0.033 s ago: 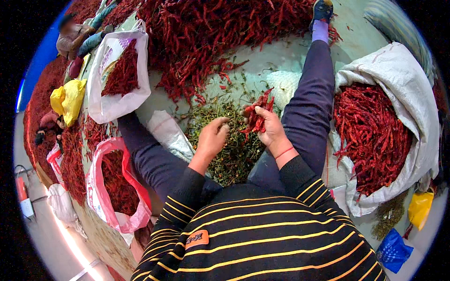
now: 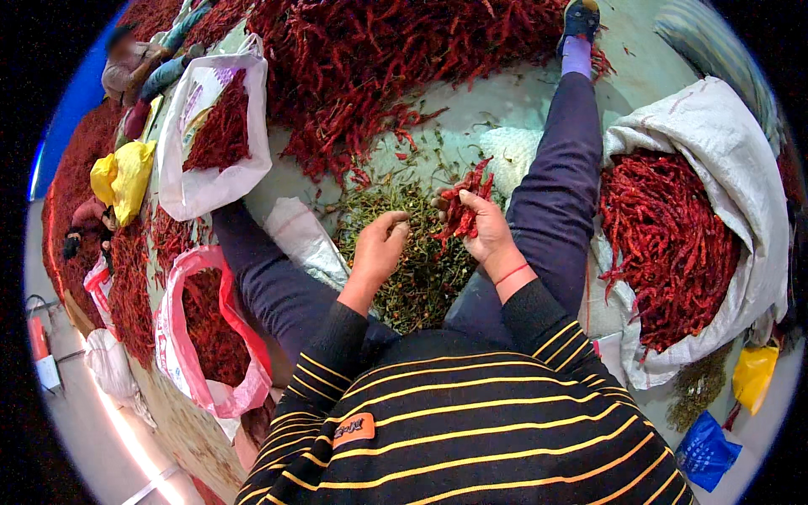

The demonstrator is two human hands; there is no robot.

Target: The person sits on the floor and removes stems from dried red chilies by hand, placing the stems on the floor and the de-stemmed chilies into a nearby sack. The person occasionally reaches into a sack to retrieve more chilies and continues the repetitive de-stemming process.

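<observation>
Now right hand (image 2: pixel 486 229) grip closed round red chillies (image 2: pixel 462 204)

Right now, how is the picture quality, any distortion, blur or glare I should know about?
Head view: strong fisheye bending, with a black rim at the corners; light is soft and even, with no hard shadows; the right hand and its bunch of red chillies are fairly sharp; the person at the far upper left is blurred; a bright glare streak lies on the floor at lower left.

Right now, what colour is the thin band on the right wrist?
Red: the wrist band sits just below the right hand, seen clearly in the head view.
</observation>
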